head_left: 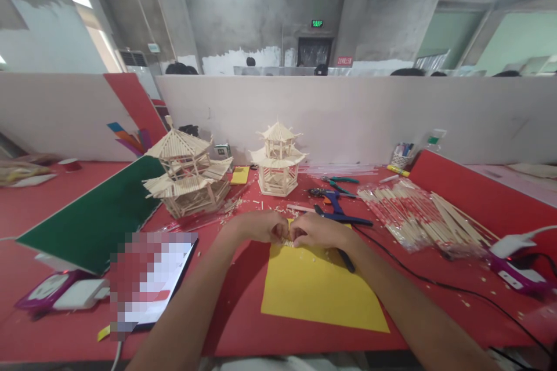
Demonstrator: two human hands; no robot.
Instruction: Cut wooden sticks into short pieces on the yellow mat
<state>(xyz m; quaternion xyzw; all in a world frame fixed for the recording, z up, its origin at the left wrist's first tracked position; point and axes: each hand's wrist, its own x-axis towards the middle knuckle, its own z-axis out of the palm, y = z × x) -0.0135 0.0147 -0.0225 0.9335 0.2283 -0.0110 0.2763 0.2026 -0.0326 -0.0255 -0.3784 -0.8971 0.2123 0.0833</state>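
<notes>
My left hand and my right hand meet at the top edge of a yellow sheet of paper. Their fingers are curled and pinched close together. Small pale wooden stick pieces show just below the fingertips; whatever sits inside the pinch is hidden. A black-handled tool lies partly under my right wrist. Beyond the hands stands a two-tiered pavilion model of wooden sticks. A larger stick pavilion is to its left.
A blue glue gun, green-handled pliers and bagged wooden sticks lie to the right, with a black cord crossing the red table. On the left are a tablet, a green board and a power strip.
</notes>
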